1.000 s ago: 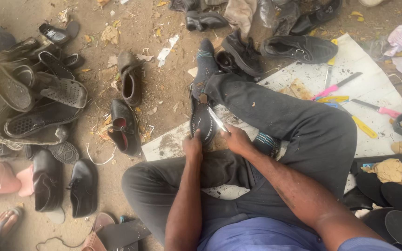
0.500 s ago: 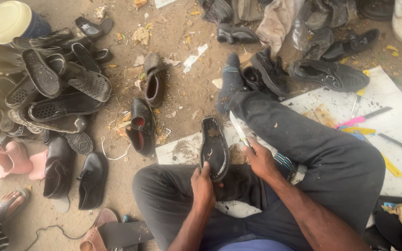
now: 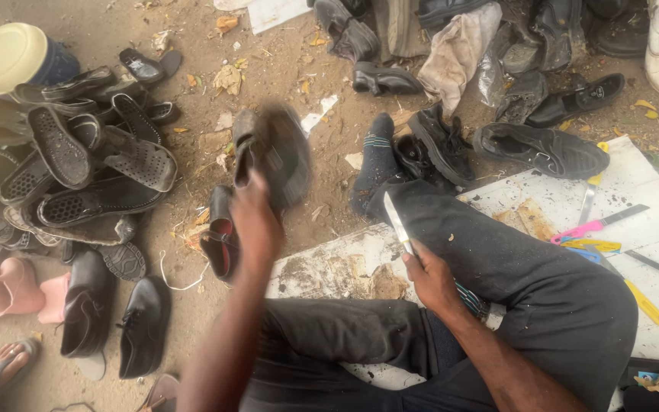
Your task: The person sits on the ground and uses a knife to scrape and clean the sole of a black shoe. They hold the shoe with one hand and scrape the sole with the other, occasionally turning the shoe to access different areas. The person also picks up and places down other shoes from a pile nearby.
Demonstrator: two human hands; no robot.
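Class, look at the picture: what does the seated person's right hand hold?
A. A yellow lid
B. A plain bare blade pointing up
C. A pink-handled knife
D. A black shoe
B: the right hand grips a thin pale blade pointing upward over the leg, while the left hand holds the blurred dark shoe.

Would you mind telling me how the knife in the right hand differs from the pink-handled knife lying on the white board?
The knife in the right hand is held blade up over the leg; the pink-handled knife lies flat on the white board, untouched. The held knife's handle is hidden inside the grip, while the other's pink handle shows fully. The held blade looks pale and bare; the other's is darker. Both have narrow, straight blades.
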